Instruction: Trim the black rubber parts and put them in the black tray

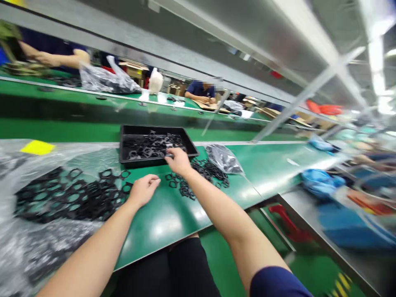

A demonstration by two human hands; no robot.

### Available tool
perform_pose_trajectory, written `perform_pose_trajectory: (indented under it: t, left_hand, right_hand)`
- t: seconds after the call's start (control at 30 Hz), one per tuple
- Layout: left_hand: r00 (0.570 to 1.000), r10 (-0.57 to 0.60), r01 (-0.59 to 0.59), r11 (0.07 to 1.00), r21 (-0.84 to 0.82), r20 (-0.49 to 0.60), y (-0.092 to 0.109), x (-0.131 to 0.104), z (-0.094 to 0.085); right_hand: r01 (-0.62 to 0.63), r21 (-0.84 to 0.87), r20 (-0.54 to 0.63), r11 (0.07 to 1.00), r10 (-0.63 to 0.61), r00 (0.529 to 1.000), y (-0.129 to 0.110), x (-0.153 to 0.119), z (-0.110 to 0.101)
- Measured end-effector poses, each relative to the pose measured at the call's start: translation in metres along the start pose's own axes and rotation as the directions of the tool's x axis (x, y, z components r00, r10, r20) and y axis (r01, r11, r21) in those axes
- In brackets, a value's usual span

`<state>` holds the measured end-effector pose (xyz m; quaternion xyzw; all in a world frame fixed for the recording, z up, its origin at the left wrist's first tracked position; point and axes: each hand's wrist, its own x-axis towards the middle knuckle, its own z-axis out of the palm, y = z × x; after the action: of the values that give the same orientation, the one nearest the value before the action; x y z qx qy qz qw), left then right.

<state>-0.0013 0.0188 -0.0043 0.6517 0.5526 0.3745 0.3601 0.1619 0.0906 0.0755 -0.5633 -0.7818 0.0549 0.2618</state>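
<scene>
My right hand (178, 161) reaches over the near rim of a black tray (142, 162). Its thumb and fingertips are pinched together, and what they hold, if anything, I cannot make out. Inside the tray lies a heap of small black ring-shaped plastic parts (148, 145). My left hand (144, 190) hovers low over the green tabletop, fingers curled together, with its grip hidden. Beside it, to the left, many flat black parts with round holes (77, 194) are spread on clear plastic. More small black rings (185, 185) lie under my right forearm.
A clear plastic bag (224, 159) of dark parts lies right of the tray. A yellow note (37, 147) sits on plastic sheeting at left. Co-workers (201, 93) sit across the bench. Blue bundles (321, 181) are at right; a metal strut (293, 107) slants overhead.
</scene>
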Motion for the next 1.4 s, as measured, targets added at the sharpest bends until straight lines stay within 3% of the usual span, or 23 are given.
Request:
perform_pose_trajectory:
  t: [0.07,0.17,0.27,0.37,0.53,0.63,0.73,0.83,0.93,1.03,1.13,1.23,1.33,1.4]
  left_hand:
    - [0.999,-0.036,0.036,0.999,-0.001,0.028,-0.003,0.002,0.0]
    - [0.997,-0.058,0.057,0.998,0.034,0.047,-0.002,0.003,-0.001]
    - [0.996,-0.079,0.077,0.996,0.055,0.051,0.003,0.001,-0.004]
    - [0.995,-0.091,0.088,0.995,0.054,0.051,0.004,-0.001,-0.005]
    - [0.993,-0.098,0.095,0.994,0.056,0.06,-0.002,0.002,-0.003]
    - [0.995,-0.09,0.088,0.995,0.042,0.047,-0.003,0.001,-0.002]
    - [0.999,-0.043,0.042,0.999,0.01,0.019,0.0,-0.001,0.0]
    - [1.0,-0.016,0.016,1.0,-0.01,-0.004,0.0,0.002,0.003]
    - [0.996,-0.032,0.027,0.998,-0.059,-0.078,-0.003,0.003,0.004]
    - [0.988,-0.025,0.007,0.993,-0.117,-0.152,-0.003,0.0,0.005]
    - [0.973,-0.037,0.007,0.991,-0.132,-0.228,0.0,-0.001,0.008]
    - [0.949,-0.039,0.025,0.999,-0.047,-0.314,0.006,-0.005,0.004]
    - [0.934,0.05,0.029,0.976,0.216,-0.353,0.016,-0.006,-0.016]
    - [0.927,0.114,0.061,0.895,0.442,-0.358,0.02,-0.003,-0.037]
  right_hand:
    - [0.034,-0.206,0.094,0.978,-0.014,0.995,-0.005,-0.02,0.002]
    - [0.056,-0.449,0.24,0.892,0.06,0.969,-0.007,-0.047,0.004]
    - [0.098,-0.512,0.368,0.853,0.115,0.923,-0.001,-0.065,0.005]
    - [0.116,-0.458,0.397,0.881,0.086,0.914,0.01,-0.071,0.006]
    - [0.055,-0.317,0.358,0.947,0.066,0.931,0.024,-0.067,0.006]
    - [-0.034,-0.176,0.265,0.984,0.081,0.961,0.023,-0.061,0.002]
    - [-0.126,0.081,0.093,0.989,0.118,0.989,0.014,-0.052,0.005]
    - [-0.207,0.397,-0.035,0.894,0.24,0.97,-0.001,-0.044,0.027]
    - [-0.12,0.498,-0.217,0.859,0.257,0.942,-0.019,-0.046,0.054]
    - [0.057,0.458,-0.361,0.887,0.127,0.924,-0.026,-0.053,0.07]
    - [0.163,0.45,-0.337,0.878,-0.002,0.941,-0.018,-0.056,0.073]
    - [0.144,0.501,-0.261,0.853,-0.01,0.965,-0.007,-0.057,0.072]
    - [0.091,0.558,-0.201,0.825,0.028,0.979,-0.003,-0.059,0.07]
    - [0.104,0.574,-0.197,0.813,0.014,0.98,-0.001,-0.058,0.071]
